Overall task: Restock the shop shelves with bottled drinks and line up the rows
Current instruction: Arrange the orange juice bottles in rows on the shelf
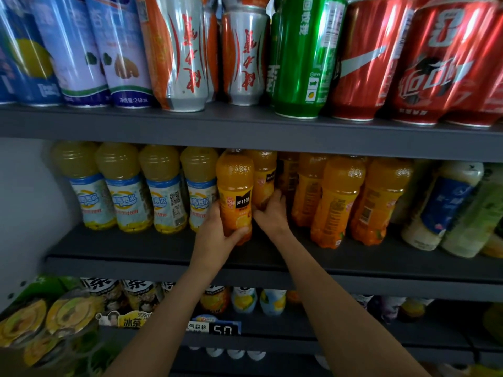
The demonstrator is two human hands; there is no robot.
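Left hand (pixel 215 235): fingers wrapped round the front orange juice bottle (pixel 234 191) on the middle shelf (pixel 136 251).
Right hand (pixel 270 212): fingers gripping the orange bottle behind (pixel 264 172).

The caps of the orange juice bottles (pixel 337 197) and the pale yellow bottles (pixel 119 186) are hidden behind the upper shelf (pixel 245 131). The cans (pixel 299 55) on that shelf are cut off by the top edge. The right hand (pixel 272 213) covers the lower part of a second orange bottle (pixel 265 172), and its fingertips cannot be seen. At the right edge the white and green bottles (pixel 462 208) are blurred, their labels unreadable. The bottom shelf's goods (pixel 245 300) are partly hidden.
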